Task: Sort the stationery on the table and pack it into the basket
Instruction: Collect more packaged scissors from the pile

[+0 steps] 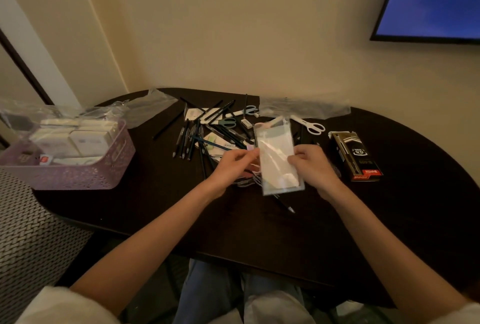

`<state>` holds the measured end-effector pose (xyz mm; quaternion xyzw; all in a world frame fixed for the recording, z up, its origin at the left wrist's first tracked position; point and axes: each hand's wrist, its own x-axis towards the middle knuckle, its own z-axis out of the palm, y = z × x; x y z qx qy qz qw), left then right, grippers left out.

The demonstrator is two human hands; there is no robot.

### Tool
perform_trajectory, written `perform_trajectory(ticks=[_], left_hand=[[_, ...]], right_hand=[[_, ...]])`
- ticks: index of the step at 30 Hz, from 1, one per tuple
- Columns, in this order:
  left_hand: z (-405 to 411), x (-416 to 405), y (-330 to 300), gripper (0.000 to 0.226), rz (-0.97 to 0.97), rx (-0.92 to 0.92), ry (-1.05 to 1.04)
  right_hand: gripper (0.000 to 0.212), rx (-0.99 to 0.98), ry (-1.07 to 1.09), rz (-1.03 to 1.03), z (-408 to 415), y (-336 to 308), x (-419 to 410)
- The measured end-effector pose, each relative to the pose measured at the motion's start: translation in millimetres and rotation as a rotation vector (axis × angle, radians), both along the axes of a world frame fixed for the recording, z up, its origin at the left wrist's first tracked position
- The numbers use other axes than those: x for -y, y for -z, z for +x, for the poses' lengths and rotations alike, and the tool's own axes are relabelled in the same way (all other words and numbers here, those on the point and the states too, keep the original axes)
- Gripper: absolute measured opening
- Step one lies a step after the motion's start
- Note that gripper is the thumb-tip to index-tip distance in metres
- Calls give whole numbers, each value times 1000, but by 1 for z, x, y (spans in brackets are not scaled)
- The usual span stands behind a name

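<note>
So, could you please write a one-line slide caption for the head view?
Both hands, left hand and right hand, hold a clear packet above scattered pens; purple basket sits left.

Bare table (161, 193) lies open toward the basket (78, 175); scattered pens (187, 141) and the pen box (355, 157) crowd the far side.

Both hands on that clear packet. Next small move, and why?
Probably carry the clear packet left and set it in the purple basket. The left hand and right hand already pinch its two side edges above the pens, and the basket, at the table's left end, already holds white boxes.
</note>
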<state>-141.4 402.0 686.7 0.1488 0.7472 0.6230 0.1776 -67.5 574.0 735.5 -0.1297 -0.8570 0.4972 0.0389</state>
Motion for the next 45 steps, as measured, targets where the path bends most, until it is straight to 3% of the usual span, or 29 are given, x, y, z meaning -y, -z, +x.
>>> perform_trajectory(ticks=[2,8,10,14,20,24,27,31,38,45], left_hand=[[-1,-3,-2,30,82,71,-23],[-20,-13,-12,14,159,133,-264],[-30,-11,-15,13,169,129,-310],[-42,-6,-18,9,157,93,-357],[-55,2,-9,11,150,121,-368],[-60,2,-5,13,150,132,-371],[-64,4,-3,13,145,137,-378],[-65,5,-1,16,125,132,-387],[-58,8,-6,8,91,52,-383],[-43,19,-16,14,61,19,-378]], right_hand=[[18,75,-27,-211,-5,4,2],[21,108,-44,-258,-48,23,-9],[23,68,22,-129,-73,29,-25],[24,68,98,455,-119,38,-70],[33,274,-95,891,-169,44,-110],[42,392,-106,916,-184,45,-112],[39,392,-100,906,-189,47,-112],[52,356,-129,985,-191,51,-113],[32,345,-139,1054,-184,47,-114],[28,255,-100,1059,-163,30,-95]])
